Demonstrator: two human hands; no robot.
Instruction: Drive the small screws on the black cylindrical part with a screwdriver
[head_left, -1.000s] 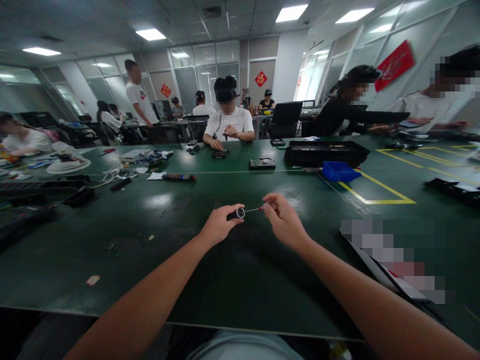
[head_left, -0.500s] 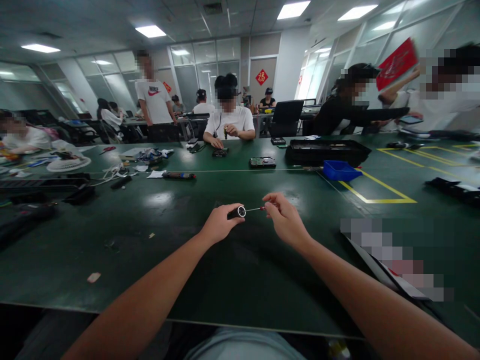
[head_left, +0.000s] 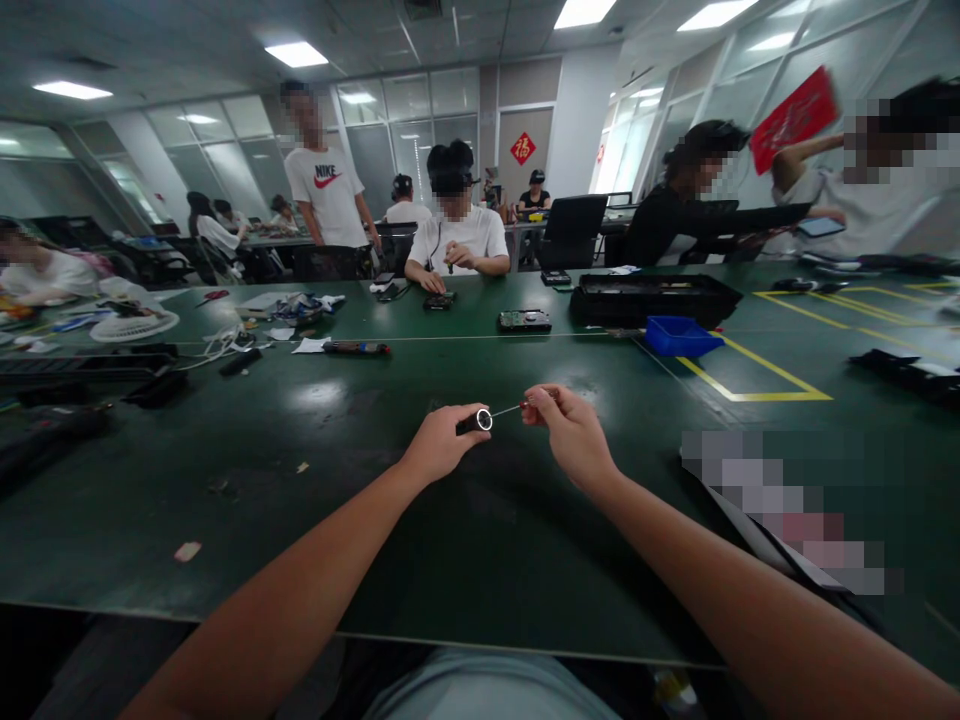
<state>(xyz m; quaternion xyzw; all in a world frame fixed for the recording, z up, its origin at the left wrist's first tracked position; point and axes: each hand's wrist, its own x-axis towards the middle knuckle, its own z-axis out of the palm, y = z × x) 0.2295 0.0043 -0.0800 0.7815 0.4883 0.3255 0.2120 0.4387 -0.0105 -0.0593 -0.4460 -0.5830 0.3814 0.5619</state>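
Between the thumb and fingers of my left hand (head_left: pixel 437 444) is a short black cylinder (head_left: pixel 470 424); its round end, edged by a bright ring, faces me and to the right. I cannot tell what kind of part it is. My right hand (head_left: pixel 568 432) is closed on the reddish handle of a thin screwdriver (head_left: pixel 511 409). The metal shaft runs left to the ringed end of the cylinder; whether its tip touches or enters it is too small to make out. Both hands are held above the green tabletop (head_left: pixel 420 590).
Past my hands lie a dark rod-shaped tool (head_left: pixel 355 348), a hard drive (head_left: pixel 524 320), a blue bin (head_left: pixel 682 337) and a long black tray (head_left: pixel 654 300). A flat sheet-like item (head_left: pixel 780 520) lies right of my forearm. Across the table a person (head_left: pixel 455 240) works on a dark part.
The screwdriver's handle end has risen slightly and my right fingers have curled round it differently. My left hand holds the cylinder almost in place.
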